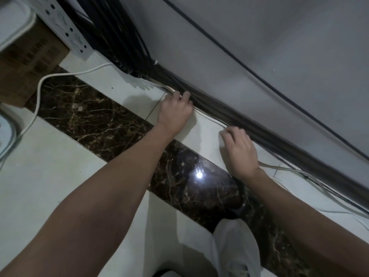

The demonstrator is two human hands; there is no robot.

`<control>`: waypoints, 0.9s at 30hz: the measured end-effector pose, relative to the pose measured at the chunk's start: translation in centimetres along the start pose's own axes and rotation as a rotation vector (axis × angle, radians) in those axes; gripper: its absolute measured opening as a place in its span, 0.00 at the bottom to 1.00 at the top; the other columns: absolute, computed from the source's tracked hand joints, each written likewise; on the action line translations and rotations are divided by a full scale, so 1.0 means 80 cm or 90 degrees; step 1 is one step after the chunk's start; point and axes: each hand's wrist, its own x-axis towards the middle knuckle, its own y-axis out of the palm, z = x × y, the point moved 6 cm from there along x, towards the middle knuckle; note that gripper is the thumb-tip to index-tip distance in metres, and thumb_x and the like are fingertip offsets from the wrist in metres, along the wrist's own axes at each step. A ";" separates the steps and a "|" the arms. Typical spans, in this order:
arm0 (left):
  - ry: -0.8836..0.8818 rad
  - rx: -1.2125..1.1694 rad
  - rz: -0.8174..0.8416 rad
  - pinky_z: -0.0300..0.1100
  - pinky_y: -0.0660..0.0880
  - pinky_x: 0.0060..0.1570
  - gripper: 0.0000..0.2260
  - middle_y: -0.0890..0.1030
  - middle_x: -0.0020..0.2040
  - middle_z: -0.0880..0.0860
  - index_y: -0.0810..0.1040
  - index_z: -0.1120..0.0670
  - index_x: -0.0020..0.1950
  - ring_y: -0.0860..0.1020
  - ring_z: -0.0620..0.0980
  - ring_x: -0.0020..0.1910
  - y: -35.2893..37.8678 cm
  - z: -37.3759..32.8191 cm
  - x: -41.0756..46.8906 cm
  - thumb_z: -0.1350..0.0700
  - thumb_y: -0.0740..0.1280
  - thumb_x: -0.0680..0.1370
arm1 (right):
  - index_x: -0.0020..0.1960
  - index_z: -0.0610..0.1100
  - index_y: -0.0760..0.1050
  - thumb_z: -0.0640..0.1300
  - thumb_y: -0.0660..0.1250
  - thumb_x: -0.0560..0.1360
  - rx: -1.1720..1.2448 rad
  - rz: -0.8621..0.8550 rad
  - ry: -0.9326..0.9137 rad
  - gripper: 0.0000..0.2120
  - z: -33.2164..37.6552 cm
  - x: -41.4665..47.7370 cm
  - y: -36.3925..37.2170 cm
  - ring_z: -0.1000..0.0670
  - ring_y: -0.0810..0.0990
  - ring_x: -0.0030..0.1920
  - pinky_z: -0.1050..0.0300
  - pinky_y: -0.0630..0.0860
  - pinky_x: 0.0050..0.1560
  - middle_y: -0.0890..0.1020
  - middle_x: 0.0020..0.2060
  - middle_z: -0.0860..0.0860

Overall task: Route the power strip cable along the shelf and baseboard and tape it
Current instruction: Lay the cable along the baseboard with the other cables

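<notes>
Head view, looking down at floor and wall. Dark baseboard runs diagonally from upper middle to lower right; all places given off it.

Power strip cable, white, lies on the floor right against the baseboard foot, passing under both hands and coming out past the right wrist toward the baseboard's lower end. 2 thinner pale wires run beside it there.

Left hand is at the baseboard's upper stretch, fingertips bent down onto the cable and touching the baseboard edge. Thumb hidden, so cannot tell if it grips or only presses.

Right hand is lower along the baseboard, just off it, fingers curled round the cable, which runs in under the knuckles.

Black cable bundle drops to the floor at the baseboard's upper end. 1 black wire crosses the wall above the baseboard, roughly parallel to it.

White power strip is well beyond the baseboard's upper end, next to a cardboard box. Another white cord loops on the floor near the box.

Dark marble band in the floor runs parallel to the baseboard, on the person's side. White shoe sits on that band, well apart from the baseboard.
</notes>
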 end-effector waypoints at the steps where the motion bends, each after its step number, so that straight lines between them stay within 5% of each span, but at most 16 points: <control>1: -0.016 -0.016 -0.009 0.44 0.78 0.38 0.06 0.81 0.42 0.53 0.84 0.54 0.39 0.81 0.53 0.40 -0.001 -0.001 -0.002 0.58 0.79 0.65 | 0.59 0.36 0.78 0.29 0.66 0.69 -0.002 -0.002 -0.010 0.19 0.000 0.003 0.000 0.42 0.76 0.50 0.50 0.77 0.49 0.79 0.54 0.41; 7: 0.098 -0.082 -0.062 0.49 0.76 0.51 0.14 0.82 0.57 0.57 0.83 0.58 0.59 0.80 0.57 0.56 0.009 -0.064 -0.020 0.58 0.71 0.74 | 0.55 0.38 0.78 0.28 0.66 0.66 -0.034 -0.007 -0.047 0.18 0.000 0.009 -0.004 0.42 0.75 0.48 0.50 0.72 0.48 0.79 0.51 0.43; 12: 0.022 -0.029 0.084 0.56 0.71 0.61 0.17 0.72 0.70 0.62 0.78 0.60 0.67 0.67 0.66 0.73 0.009 -0.091 -0.028 0.53 0.58 0.84 | 0.52 0.37 0.80 0.34 0.70 0.74 0.019 -0.084 0.046 0.07 -0.041 -0.072 -0.041 0.41 0.76 0.43 0.49 0.72 0.44 0.79 0.47 0.42; 15: 0.007 0.019 0.164 0.58 0.63 0.72 0.22 0.61 0.78 0.63 0.64 0.62 0.77 0.57 0.67 0.78 0.017 -0.100 -0.032 0.53 0.51 0.86 | 0.61 0.37 0.79 0.34 0.71 0.73 -0.043 -0.076 0.069 0.16 -0.078 -0.150 -0.055 0.40 0.75 0.47 0.47 0.73 0.47 0.80 0.49 0.41; 18: -0.028 0.009 0.176 0.54 0.58 0.76 0.25 0.59 0.79 0.61 0.60 0.63 0.79 0.55 0.63 0.79 0.009 -0.099 -0.031 0.50 0.50 0.86 | 0.66 0.39 0.77 0.38 0.65 0.73 -0.086 -0.078 0.089 0.21 -0.109 -0.182 -0.077 0.42 0.70 0.49 0.48 0.69 0.49 0.80 0.51 0.40; 22: -0.076 0.062 0.222 0.53 0.55 0.77 0.28 0.59 0.79 0.62 0.58 0.64 0.79 0.56 0.61 0.78 -0.009 -0.102 -0.033 0.46 0.50 0.85 | 0.65 0.41 0.78 0.39 0.54 0.76 -0.114 -0.065 0.095 0.22 -0.113 -0.171 -0.096 0.41 0.75 0.44 0.50 0.69 0.44 0.78 0.48 0.40; 25: -0.056 0.013 0.156 0.53 0.65 0.69 0.22 0.69 0.71 0.64 0.68 0.63 0.73 0.67 0.63 0.71 -0.041 -0.141 -0.028 0.52 0.55 0.83 | 0.56 0.41 0.81 0.33 0.71 0.71 -0.064 -0.023 0.087 0.15 -0.122 -0.165 -0.079 0.43 0.76 0.36 0.56 0.63 0.36 0.76 0.42 0.43; 27: 0.098 -0.070 0.059 0.53 0.70 0.63 0.17 0.74 0.66 0.64 0.73 0.62 0.69 0.73 0.63 0.64 -0.061 -0.193 -0.032 0.59 0.60 0.80 | 0.48 0.39 0.82 0.34 0.76 0.68 -0.047 0.004 0.124 0.09 -0.132 -0.158 -0.064 0.43 0.77 0.32 0.58 0.62 0.32 0.77 0.40 0.44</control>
